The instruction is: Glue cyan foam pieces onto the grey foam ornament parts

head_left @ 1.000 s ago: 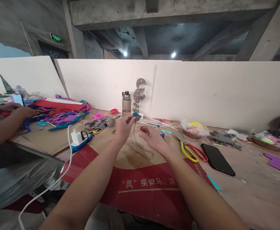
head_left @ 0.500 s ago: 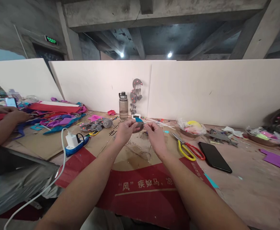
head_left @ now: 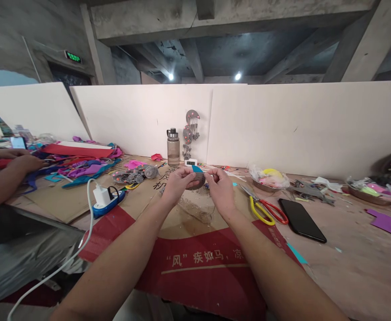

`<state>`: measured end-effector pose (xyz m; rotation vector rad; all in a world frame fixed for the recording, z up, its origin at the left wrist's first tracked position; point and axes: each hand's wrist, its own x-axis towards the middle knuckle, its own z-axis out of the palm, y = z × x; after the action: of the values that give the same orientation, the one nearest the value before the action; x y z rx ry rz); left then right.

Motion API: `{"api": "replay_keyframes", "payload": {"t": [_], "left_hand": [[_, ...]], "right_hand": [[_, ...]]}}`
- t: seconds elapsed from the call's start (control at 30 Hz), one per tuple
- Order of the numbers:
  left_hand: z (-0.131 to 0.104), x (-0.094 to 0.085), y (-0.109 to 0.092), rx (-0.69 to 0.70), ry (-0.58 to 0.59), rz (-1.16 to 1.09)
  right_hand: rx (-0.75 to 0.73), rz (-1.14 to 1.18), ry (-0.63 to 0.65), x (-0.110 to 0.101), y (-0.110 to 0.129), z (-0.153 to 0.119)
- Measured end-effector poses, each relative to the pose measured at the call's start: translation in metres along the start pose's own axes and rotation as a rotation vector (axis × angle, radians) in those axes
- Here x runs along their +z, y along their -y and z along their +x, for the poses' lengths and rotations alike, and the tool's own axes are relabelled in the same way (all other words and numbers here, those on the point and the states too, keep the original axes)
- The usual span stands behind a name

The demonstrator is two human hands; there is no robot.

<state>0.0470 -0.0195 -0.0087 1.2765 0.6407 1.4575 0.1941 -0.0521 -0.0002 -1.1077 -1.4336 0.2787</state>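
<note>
A grey piece (head_left: 197, 182) with a blue tip (head_left: 196, 169) sits in the left hand's (head_left: 176, 185) pinch above cardboard (head_left: 173, 225); the right hand's (head_left: 221, 191) grip is narrow at its right edge, whether shut I cannot tell. A slack pinch could drop it. Scissors (head_left: 268, 210) crowd the right; a bottle (head_left: 173, 150) stands far.

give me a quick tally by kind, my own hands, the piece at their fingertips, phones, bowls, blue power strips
Hands: 2 (left hand, right hand)
Grey-and-blue piece: 1
Phones: 2 (black phone, lit phone)
Bowls: 2
Power strip: 1
Total: 8
</note>
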Motion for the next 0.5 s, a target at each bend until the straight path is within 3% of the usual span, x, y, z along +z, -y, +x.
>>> {"api": "replay_keyframes", "payload": {"t": [0.17, 0.4, 0.5], "left_hand": [[0.000, 0.000, -0.003, -0.006, -0.058, -0.056], [0.016, -0.024, -0.005, 0.106, -0.271, -0.136], [0.022, -0.034, -0.006, 0.133, -0.320, -0.214]], "right_hand": [[0.001, 0.017, 0.022, 0.003, -0.003, -0.003], [-0.133, -0.058, 0.456, 0.017, -0.008, -0.011], [-0.035, -0.244, 0.429, 0.007, -0.013, -0.002]]}}
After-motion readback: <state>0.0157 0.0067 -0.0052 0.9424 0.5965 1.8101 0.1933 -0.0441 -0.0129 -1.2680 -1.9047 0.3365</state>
